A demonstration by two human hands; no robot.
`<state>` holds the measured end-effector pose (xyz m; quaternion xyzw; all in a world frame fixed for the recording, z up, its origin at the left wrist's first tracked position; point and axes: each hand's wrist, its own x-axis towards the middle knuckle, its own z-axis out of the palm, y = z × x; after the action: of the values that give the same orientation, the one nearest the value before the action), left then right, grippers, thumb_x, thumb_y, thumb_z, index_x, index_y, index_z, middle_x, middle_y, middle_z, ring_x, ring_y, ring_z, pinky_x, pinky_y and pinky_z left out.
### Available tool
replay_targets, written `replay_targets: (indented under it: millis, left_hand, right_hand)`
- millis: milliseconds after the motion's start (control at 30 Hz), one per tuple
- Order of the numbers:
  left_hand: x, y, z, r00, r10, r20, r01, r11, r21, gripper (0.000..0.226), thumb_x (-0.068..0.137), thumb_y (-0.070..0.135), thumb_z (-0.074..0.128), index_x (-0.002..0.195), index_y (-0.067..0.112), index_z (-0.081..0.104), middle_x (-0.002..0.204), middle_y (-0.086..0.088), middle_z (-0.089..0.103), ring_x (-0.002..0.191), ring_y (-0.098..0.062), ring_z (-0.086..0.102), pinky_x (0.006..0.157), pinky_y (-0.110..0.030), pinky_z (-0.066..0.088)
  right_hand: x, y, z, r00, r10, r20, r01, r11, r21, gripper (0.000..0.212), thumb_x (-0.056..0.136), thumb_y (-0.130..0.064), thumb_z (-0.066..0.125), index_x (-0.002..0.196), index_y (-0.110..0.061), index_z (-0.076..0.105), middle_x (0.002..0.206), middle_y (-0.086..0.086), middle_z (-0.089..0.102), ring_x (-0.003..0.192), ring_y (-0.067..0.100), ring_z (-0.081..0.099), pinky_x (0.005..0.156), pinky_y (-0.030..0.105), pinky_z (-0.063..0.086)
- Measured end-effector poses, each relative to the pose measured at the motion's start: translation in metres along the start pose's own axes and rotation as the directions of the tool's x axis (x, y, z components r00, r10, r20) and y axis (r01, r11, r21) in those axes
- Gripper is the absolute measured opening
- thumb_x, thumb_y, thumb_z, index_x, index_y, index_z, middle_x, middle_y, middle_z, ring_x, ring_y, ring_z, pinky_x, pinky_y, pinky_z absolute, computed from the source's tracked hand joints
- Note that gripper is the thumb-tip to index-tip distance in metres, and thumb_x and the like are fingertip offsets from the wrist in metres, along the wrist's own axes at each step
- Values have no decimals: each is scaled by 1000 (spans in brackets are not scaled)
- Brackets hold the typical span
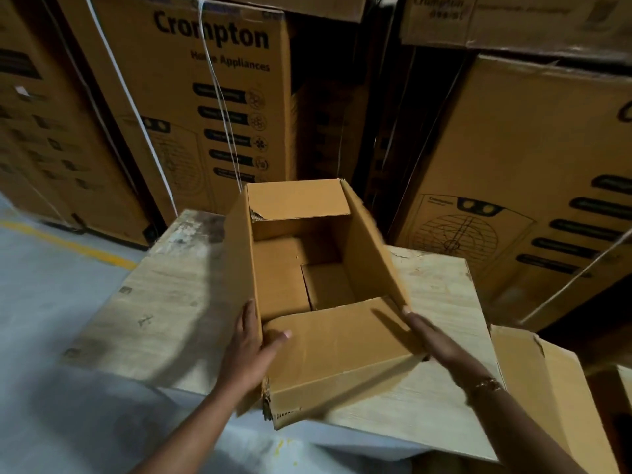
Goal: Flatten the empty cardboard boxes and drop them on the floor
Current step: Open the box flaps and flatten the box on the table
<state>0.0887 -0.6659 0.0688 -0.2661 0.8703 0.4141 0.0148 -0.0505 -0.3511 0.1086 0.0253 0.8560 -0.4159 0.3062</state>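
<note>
An empty brown cardboard box (338, 350) stands open on a pale wooden table (171, 302), its top flaps folded partly inward and its inside bare. My left hand (251, 347) grips the box's near left corner, thumb over the near flap and fingers on the outer left wall. My right hand (434, 336) lies flat with fingers straight against the box's right side, near the front right corner. A bracelet sits on my right wrist.
Tall printed appliance cartons (219, 97) stacked behind and to the right (533, 186), some bound with white straps. Another brown cardboard box (537, 367) sits at the table's right edge. Grey floor (51, 285) with a yellow line lies to the left and below.
</note>
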Motion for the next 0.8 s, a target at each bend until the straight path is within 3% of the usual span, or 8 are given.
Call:
replay_targets:
  millis: [100, 167, 267, 333, 500, 600, 667, 800]
  left_hand:
    - [1, 10, 9, 998, -29, -50, 26, 997, -68, 102, 82, 72, 55, 157, 30, 0, 164, 1, 11, 138, -33, 39, 103, -47, 43]
    - [4, 13, 9, 997, -12, -75, 29, 974, 226, 99, 86, 73, 45, 157, 25, -6, 165, -2, 1, 142, -35, 32, 107, -48, 39]
    - [7, 28, 10, 980, 190, -52, -94, 685, 723, 85, 91, 76, 12, 157, 23, 3, 166, -6, -10, 152, -32, -5, 120, -58, 1]
    - [9, 47, 13, 984, 166, 67, -152, 570, 807, 90, 87, 78, -5, 156, 25, 20, 165, -4, 14, 152, -26, -2, 116, -60, -13]
    - [12, 92, -4, 999, -18, 38, -7, 814, 581, 95, 81, 85, -1, 134, 29, 55, 139, -2, 57, 132, -22, 47, 114, -55, 11]
    - [-14, 115, -41, 981, -78, -176, 55, 990, -132, 51, 95, 61, 45, 96, 18, 72, 105, -12, 71, 107, -32, 63, 89, -37, 41]
    - [-42, 114, -69, 998, -53, 47, 67, 910, -409, 52, 84, 58, 62, 74, 8, 72, 95, -20, 73, 103, -36, 66, 90, -37, 43]
    - [-85, 72, -72, 916, -26, 401, 65, 995, -82, 86, 51, 75, 77, 125, 32, 67, 144, 5, 52, 132, -16, 50, 110, -41, 38]
  right_hand:
    - [8, 8, 16, 999, 29, 14, -31, 980, 198, 116, 52, -97, 50, 143, -26, 47, 129, 6, 61, 113, 27, 60, 99, 51, 49]
    - [11, 13, 12, 1000, -2, 22, -2, 984, 178, 118, 52, -99, 46, 146, -26, 44, 135, 7, 58, 117, 29, 58, 100, 52, 48]
    - [9, 12, 4, 998, -23, 56, 17, 995, 98, 115, 57, -100, 40, 146, -28, 42, 138, 6, 57, 118, 30, 57, 98, 52, 50]
    - [6, 10, -1, 996, -37, 79, 32, 998, 53, 106, 67, -95, 37, 148, -28, 38, 142, 7, 53, 118, 29, 56, 89, 44, 54]
    - [-3, 8, -32, 986, -109, 129, 115, 993, -34, 72, 92, -71, 26, 146, -27, 40, 123, -2, 54, 89, 12, 58, 70, 29, 49]
    - [-2, 9, -59, 987, -114, 111, 115, 993, -2, 62, 95, -65, 30, 138, -24, 48, 118, -1, 56, 88, 6, 55, 64, 25, 44]
    - [1, 10, -71, 984, -134, 117, 136, 991, -10, 48, 95, -63, 37, 120, -28, 59, 123, 2, 60, 93, 8, 56, 74, 30, 47]
    - [-3, 6, -76, 946, -187, 266, 208, 977, -50, 85, 61, -89, 56, 129, -37, 53, 133, -8, 52, 110, 13, 54, 86, 32, 44]
